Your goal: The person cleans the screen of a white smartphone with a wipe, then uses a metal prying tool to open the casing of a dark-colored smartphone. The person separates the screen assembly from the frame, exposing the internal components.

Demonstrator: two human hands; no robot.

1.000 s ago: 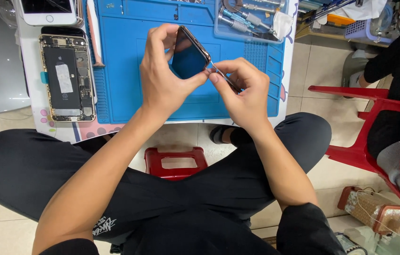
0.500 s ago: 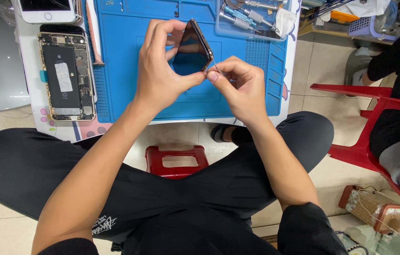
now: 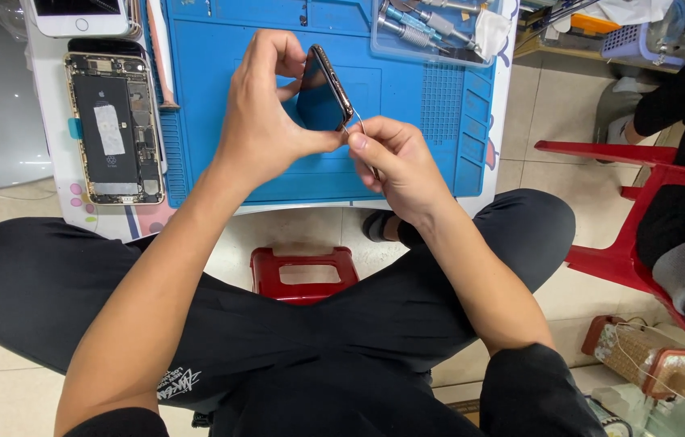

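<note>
Left hand wrapped around a dark phone panel, fingers curled over its top end, thumb pressed at its lower corner; panel held on edge, tilted, above the blue work mat. Right hand at four o'clock from the panel, thumb and forefinger pinched tight on thin metal tweezers, tips touching the panel's lower edge just beside the left thumb. Both hands closed firmly on what they hold, raised clear of the mat.

At nine o'clock from the hands, an opened phone body lying flat on the white table edge, black battery and circuit parts showing. At eleven o'clock, a white phone front, partly cut off by the frame. At one o'clock, a clear tray of screwdrivers resting on the mat's far side. At six o'clock, below the table, a red stool between black-trousered legs. At three o'clock, a red plastic chair with another person's dark sleeve above it.
</note>
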